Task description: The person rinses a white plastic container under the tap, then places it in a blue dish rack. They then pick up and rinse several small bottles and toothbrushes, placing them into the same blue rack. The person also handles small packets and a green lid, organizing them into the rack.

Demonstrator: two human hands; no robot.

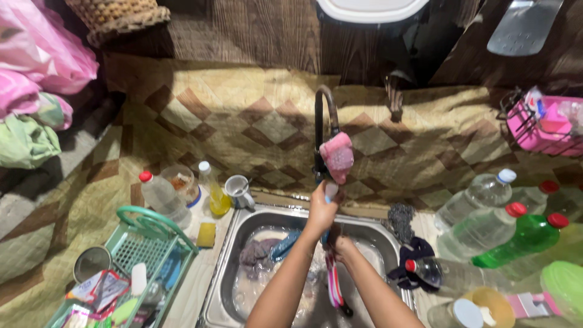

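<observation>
From the head camera, the left hand (322, 206) was raised above the back edge of the metal sink (228, 267), its fingers closed around the base of the dark curved tap (322, 121), close under a pink sponge (337, 157) draped on the spout. The right hand (340, 246) sat lower, over the middle of the basin, clenched around the top of a pink-and-white striped tool (333, 282) that pointed down toward the sink's front edge; what kind of tool it was could not be told. Grey and blue cloths (267, 250) lay in soapy water toward the basin's left side. Along the counter's left edge stood a green dish rack (146, 243), with a yellow sponge (206, 234) beside the sink's left rim. Near the sink's back left corner were a metal mug (238, 190), a yellow liquid bottle (216, 193) and a clear red-capped bottle (161, 195). On the counter's right side lay clear plastic bottles (480, 194) and a green bottle (521, 240), with a dark cloth (408, 249) touching the sink's right rim.
</observation>
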